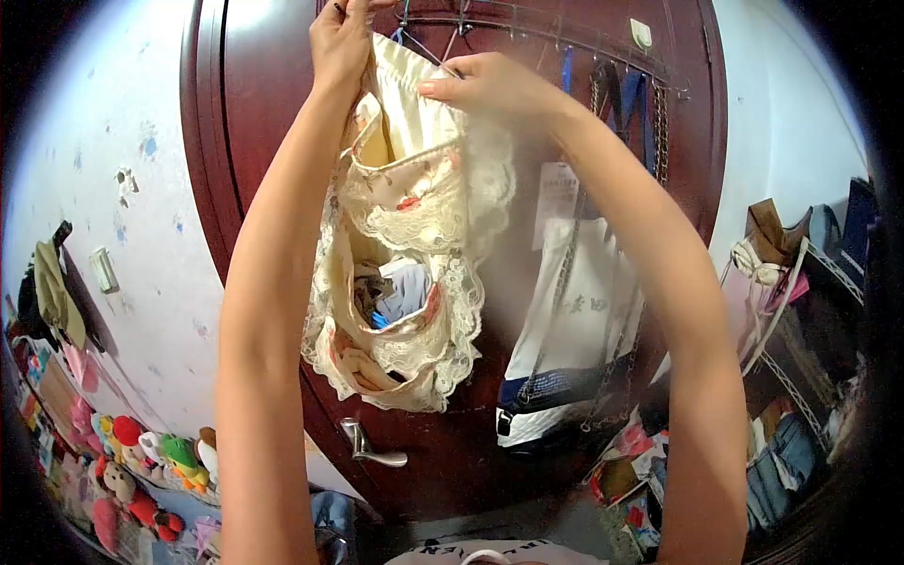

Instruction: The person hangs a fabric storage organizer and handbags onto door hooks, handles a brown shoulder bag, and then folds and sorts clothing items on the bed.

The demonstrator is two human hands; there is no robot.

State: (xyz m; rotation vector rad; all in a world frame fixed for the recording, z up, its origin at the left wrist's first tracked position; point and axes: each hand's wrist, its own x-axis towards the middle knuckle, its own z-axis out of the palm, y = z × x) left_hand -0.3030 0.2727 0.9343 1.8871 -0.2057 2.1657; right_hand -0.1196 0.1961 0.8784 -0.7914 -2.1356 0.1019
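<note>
A cream fabric hanging organizer (405, 188) with lace trim and floral pockets hangs against the dark red door. Grey-blue cloth (407, 290) and a bit of bright blue show in its middle pocket. My left hand (341, 42) is raised at the organizer's upper left edge, its fingers closed near the hooks; the very top is cut off by the frame. At the upper right corner, my right hand (476, 80) pinches the fabric's edge between thumb and fingers.
A metal hook rack (565, 42) spans the door top, with straps and chains hanging from it. A white and navy bag (574, 311) hangs right of the organizer. The door handle (372, 447) is below. Plush toys (179, 461) lie lower left; clothes and bags crowd the right.
</note>
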